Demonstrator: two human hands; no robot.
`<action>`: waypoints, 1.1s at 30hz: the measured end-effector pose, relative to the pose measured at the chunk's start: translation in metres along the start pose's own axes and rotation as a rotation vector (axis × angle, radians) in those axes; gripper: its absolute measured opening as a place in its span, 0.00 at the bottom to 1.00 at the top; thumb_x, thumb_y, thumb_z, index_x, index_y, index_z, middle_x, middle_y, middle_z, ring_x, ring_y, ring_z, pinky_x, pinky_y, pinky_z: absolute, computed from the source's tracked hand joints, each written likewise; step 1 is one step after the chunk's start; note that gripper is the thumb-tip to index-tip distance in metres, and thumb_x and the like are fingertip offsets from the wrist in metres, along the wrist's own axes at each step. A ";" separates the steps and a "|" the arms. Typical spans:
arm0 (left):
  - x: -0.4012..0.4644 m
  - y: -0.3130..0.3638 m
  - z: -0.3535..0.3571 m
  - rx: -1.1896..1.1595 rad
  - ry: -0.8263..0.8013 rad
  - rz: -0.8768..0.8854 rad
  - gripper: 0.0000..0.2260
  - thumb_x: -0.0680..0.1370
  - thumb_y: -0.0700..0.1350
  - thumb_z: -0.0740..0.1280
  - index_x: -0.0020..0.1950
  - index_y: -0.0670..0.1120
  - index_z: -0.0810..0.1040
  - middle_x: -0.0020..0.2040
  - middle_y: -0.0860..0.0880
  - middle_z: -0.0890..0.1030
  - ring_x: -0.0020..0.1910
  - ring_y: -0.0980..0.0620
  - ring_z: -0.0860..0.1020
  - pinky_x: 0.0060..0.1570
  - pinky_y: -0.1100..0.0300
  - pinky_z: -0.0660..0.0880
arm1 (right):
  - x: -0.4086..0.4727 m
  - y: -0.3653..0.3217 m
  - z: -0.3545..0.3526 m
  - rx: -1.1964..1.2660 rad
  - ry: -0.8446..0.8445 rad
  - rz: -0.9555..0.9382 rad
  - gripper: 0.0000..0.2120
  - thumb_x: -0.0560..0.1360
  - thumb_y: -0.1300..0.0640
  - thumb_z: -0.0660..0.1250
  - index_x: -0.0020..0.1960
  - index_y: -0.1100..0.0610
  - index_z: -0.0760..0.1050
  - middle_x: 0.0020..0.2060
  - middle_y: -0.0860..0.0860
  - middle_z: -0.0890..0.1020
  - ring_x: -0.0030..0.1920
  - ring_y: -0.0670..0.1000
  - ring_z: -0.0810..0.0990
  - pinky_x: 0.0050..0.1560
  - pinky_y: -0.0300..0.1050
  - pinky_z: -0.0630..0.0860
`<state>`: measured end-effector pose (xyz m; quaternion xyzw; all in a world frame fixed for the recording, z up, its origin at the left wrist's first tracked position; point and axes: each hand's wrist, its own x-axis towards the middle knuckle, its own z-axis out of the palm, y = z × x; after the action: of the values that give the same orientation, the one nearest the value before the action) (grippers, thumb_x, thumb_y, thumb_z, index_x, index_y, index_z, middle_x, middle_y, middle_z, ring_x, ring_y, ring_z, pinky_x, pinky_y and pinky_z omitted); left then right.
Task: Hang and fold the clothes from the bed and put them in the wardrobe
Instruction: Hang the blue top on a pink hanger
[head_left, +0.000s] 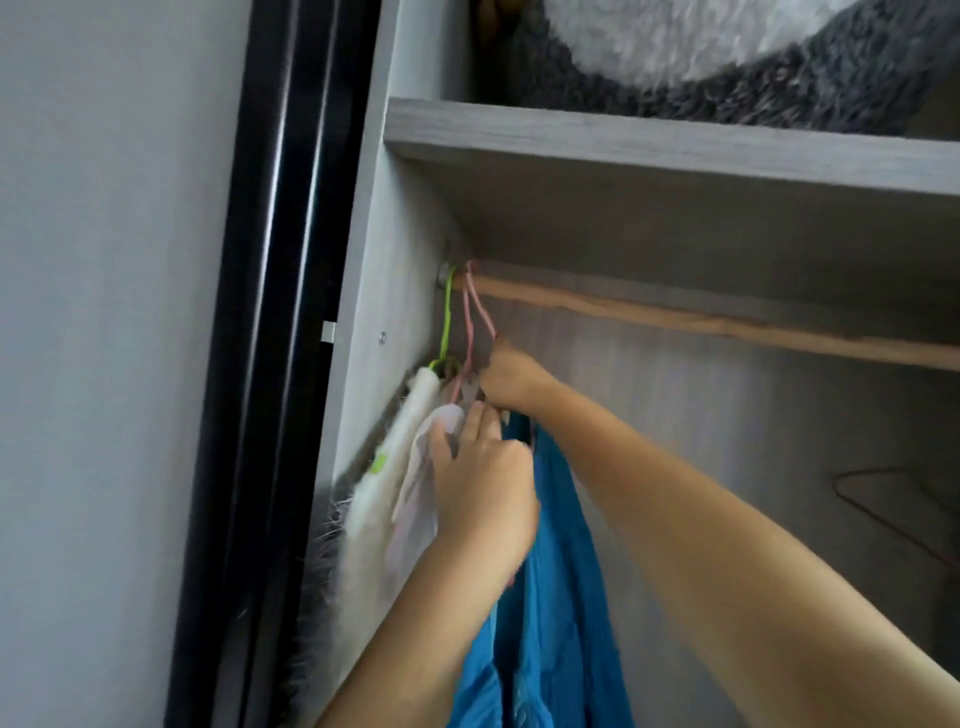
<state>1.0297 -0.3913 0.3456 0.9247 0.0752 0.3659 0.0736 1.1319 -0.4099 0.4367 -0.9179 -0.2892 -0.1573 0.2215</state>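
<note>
A blue garment (550, 571) hangs from a pink hanger (480, 312) hooked over the wooden rail (727, 325) at the wardrobe's left end. My right hand (506, 376) grips the pink hanger just below its hook. My left hand (483, 493) is lower, its fingers curled at the blue garment's shoulder and touching a pale sheer garment (415, 504) beside it. A green hanger (445, 322) carries a white furry garment (374, 499) against the left wall.
A grey shelf (675, 145) runs above the rail with a grey and white fluffy item (727, 62) on it. An empty pink hanger (893, 509) lies at the right back. The black door frame (270, 364) stands left.
</note>
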 end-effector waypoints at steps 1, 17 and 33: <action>-0.003 -0.008 0.003 0.064 -0.012 0.019 0.23 0.75 0.44 0.64 0.71 0.51 0.68 0.78 0.48 0.56 0.77 0.50 0.49 0.73 0.42 0.41 | 0.003 -0.002 0.007 -0.011 0.001 0.013 0.27 0.81 0.62 0.55 0.75 0.70 0.49 0.67 0.66 0.71 0.65 0.62 0.72 0.61 0.50 0.70; -0.031 -0.031 -0.006 0.083 0.009 0.070 0.22 0.77 0.44 0.59 0.70 0.60 0.65 0.74 0.60 0.60 0.75 0.56 0.53 0.68 0.47 0.52 | -0.044 0.045 0.006 0.219 -0.099 0.000 0.24 0.84 0.50 0.51 0.76 0.61 0.58 0.73 0.55 0.66 0.73 0.54 0.64 0.59 0.34 0.60; -0.135 0.166 0.107 -0.376 -0.536 0.644 0.12 0.80 0.48 0.58 0.61 0.51 0.76 0.58 0.50 0.77 0.58 0.46 0.75 0.53 0.55 0.70 | -0.363 0.247 0.013 0.198 0.144 0.760 0.19 0.81 0.58 0.57 0.71 0.56 0.66 0.63 0.54 0.77 0.61 0.54 0.76 0.57 0.41 0.70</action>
<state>1.0197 -0.5878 0.2103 0.9336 -0.3053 0.1253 0.1398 0.9979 -0.7522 0.1965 -0.9204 0.0735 -0.0994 0.3710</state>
